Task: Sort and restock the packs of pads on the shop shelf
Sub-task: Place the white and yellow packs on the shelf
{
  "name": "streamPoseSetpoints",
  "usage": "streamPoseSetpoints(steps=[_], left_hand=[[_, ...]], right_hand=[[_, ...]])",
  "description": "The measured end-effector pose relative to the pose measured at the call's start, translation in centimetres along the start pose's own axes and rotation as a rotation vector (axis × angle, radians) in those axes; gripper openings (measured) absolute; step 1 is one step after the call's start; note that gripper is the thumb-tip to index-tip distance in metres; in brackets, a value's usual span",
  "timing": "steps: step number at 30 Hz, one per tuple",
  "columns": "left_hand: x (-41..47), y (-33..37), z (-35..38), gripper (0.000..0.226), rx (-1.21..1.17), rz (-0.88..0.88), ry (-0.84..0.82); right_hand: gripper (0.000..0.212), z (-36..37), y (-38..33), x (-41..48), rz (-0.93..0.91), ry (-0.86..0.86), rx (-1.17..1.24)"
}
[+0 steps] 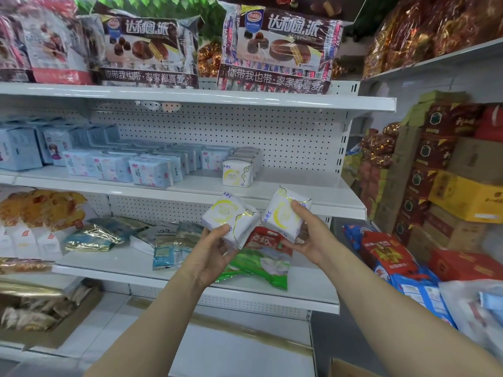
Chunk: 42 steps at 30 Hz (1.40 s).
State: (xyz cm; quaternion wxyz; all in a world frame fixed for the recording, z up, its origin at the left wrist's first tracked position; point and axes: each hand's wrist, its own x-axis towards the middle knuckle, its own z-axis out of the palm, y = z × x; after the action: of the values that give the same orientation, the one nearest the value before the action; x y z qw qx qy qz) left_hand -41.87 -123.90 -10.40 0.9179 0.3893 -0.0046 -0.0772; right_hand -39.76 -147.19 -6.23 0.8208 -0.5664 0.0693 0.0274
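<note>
Clasping left pack (pixel 231 216) and right pack (pixel 284 212), left hand (pixel 215 250) and right hand (pixel 311 236) hover before shelf edge (pixel 345 210).

held packs (pixel 231 216) — white, yellow swirls | shelf packs (pixel 152 170) — pale blue, pink

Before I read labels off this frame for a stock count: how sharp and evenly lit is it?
Head view: even light, no hard shadows; the left pack and right pack read ABC, slightly soft; glare streaks the pie bags; right-side cartons smear; top shelf edge bows slightly.
</note>
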Motion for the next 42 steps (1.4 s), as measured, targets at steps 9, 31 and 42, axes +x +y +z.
streamPoseSetpoints(steps=[9, 31, 42], left_hand=[[0.1, 0.2, 0.7, 0.071, 0.065, 0.125, 0.046], [1.2, -0.6, 2.3, 0.029, -0.082, -0.046, 0.128], [3.4, 2.5, 2.2, 0.063, 0.109, 0.016, 0.081]], right_hand=[[0.04, -0.4, -0.4, 0.1, -0.077, 0.085, -0.01], [0.066, -1.8, -0.3, 0.4, -0.076, 0.053, 0.207], [0.082, -1.2, -1.4, 2.2, -0.219, 0.028, 0.186]])
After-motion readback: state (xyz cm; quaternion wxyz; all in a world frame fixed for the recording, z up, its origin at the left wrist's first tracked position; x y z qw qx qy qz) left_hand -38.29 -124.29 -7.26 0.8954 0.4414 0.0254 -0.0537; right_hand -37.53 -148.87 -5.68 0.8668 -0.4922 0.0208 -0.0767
